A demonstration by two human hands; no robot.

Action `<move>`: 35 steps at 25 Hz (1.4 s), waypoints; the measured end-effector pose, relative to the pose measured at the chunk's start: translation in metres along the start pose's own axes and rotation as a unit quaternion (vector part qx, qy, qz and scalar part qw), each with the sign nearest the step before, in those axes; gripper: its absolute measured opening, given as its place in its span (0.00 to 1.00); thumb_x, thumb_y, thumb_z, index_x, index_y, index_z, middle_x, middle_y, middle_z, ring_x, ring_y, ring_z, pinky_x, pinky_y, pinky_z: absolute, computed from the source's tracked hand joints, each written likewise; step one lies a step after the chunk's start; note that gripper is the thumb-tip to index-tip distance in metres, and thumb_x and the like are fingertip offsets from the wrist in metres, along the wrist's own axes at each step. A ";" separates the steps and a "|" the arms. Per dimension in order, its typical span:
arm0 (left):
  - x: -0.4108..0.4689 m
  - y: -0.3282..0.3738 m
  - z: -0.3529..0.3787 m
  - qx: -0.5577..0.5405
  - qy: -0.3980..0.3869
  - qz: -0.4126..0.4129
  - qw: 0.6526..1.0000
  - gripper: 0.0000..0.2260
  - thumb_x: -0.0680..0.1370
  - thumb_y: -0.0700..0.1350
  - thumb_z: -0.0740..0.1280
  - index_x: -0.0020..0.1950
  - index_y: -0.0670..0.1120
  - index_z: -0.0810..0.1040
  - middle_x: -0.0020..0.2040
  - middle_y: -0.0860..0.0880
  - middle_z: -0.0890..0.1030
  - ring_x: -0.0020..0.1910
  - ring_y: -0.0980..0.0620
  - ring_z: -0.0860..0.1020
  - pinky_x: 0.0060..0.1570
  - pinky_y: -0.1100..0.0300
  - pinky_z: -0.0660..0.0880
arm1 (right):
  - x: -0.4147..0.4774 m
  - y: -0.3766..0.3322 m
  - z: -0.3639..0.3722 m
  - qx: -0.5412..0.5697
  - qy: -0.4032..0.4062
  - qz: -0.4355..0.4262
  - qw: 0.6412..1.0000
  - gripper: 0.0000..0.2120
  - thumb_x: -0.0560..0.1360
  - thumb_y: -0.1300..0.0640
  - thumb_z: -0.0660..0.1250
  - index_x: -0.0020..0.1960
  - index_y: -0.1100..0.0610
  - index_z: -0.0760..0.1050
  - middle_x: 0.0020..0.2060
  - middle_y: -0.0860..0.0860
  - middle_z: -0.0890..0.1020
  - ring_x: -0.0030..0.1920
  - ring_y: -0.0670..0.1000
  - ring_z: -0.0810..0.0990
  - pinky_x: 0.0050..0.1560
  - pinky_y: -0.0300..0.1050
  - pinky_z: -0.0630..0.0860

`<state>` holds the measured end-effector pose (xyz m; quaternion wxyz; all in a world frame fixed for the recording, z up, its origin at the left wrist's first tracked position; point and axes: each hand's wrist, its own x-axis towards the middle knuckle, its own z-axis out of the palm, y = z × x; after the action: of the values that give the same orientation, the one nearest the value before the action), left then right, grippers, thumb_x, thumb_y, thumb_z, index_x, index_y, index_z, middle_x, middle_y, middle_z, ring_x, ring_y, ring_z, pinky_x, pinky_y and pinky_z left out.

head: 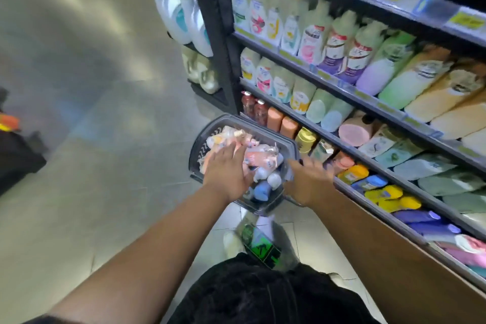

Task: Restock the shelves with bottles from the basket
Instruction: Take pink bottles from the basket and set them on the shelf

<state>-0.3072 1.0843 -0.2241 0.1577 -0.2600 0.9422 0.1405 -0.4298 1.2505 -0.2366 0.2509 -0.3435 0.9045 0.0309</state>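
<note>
A dark plastic basket stands on the floor against the foot of the shelving, packed with several small bottles in pink, white and blue. My left hand reaches into it with fingers spread flat over the bottles and grips nothing. My right hand hovers over the basket's right rim beside the lowest shelf, fingers spread and holding nothing. The shelves on the right carry rows of bottles and pouches. The picture is motion-blurred.
Large white jugs stand on the end rack at the upper left. A dark object sits on the tiled floor at the far left. My shoes are just below the basket.
</note>
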 end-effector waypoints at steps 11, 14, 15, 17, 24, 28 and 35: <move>0.038 -0.092 0.036 -0.121 -0.074 -0.064 0.988 0.34 0.79 0.57 0.63 0.80 0.46 0.54 0.79 0.41 0.56 0.78 0.44 0.55 0.75 0.55 0.54 | 0.089 -0.073 0.052 0.072 -0.126 0.031 0.989 0.30 0.77 0.44 0.62 0.76 0.48 0.56 0.74 0.54 0.60 0.71 0.60 0.62 0.66 0.55 0.66; 0.064 -0.097 0.052 -0.136 -0.081 -0.087 0.984 0.34 0.79 0.56 0.64 0.79 0.46 0.55 0.79 0.42 0.58 0.78 0.45 0.56 0.75 0.54 0.54 | 0.134 -0.074 0.070 0.126 -0.162 0.030 0.978 0.30 0.76 0.46 0.63 0.75 0.51 0.59 0.72 0.56 0.65 0.69 0.61 0.66 0.67 0.54 0.67; 0.072 -0.100 0.057 -0.143 -0.080 -0.094 0.982 0.34 0.78 0.55 0.65 0.79 0.46 0.56 0.79 0.42 0.58 0.78 0.45 0.56 0.75 0.53 0.55 | 0.147 -0.076 0.079 0.158 -0.167 0.029 0.973 0.29 0.76 0.47 0.64 0.74 0.52 0.61 0.70 0.58 0.67 0.68 0.61 0.67 0.66 0.54 0.67; 0.089 -0.109 0.067 -0.151 -0.077 -0.109 0.979 0.33 0.78 0.54 0.67 0.79 0.46 0.58 0.78 0.42 0.60 0.77 0.45 0.58 0.75 0.52 0.57 | 0.173 -0.079 0.093 0.207 -0.175 0.035 0.962 0.28 0.76 0.50 0.66 0.73 0.54 0.63 0.66 0.59 0.69 0.64 0.62 0.71 0.63 0.54 0.70; 0.152 -0.148 0.128 -0.147 -0.108 -0.147 0.972 0.33 0.76 0.51 0.70 0.77 0.45 0.62 0.75 0.43 0.66 0.73 0.43 0.64 0.72 0.54 0.60 | 0.239 -0.086 0.166 0.331 -0.195 0.147 0.912 0.27 0.74 0.53 0.68 0.71 0.57 0.66 0.59 0.58 0.76 0.56 0.59 0.77 0.50 0.45 0.72; 0.197 -0.170 0.166 -0.118 -0.158 -0.100 0.975 0.33 0.76 0.51 0.69 0.78 0.47 0.60 0.77 0.45 0.63 0.76 0.45 0.61 0.74 0.53 0.57 | 0.267 -0.092 0.209 0.382 -0.171 0.232 0.878 0.29 0.72 0.52 0.71 0.69 0.56 0.64 0.55 0.57 0.77 0.53 0.58 0.77 0.53 0.51 0.76; 0.261 -0.199 0.198 -0.070 -0.219 -0.018 0.973 0.33 0.77 0.51 0.68 0.78 0.47 0.58 0.77 0.46 0.62 0.75 0.45 0.61 0.74 0.51 0.57 | 0.284 -0.126 0.261 0.517 -0.097 0.326 0.785 0.21 0.75 0.51 0.69 0.64 0.57 0.70 0.47 0.48 0.79 0.48 0.52 0.80 0.44 0.43 0.72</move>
<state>-0.3692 0.8723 -0.5377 0.3441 -0.2506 0.8677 0.2567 -0.4180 1.0424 -0.5844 0.4529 0.1580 0.8137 -0.3284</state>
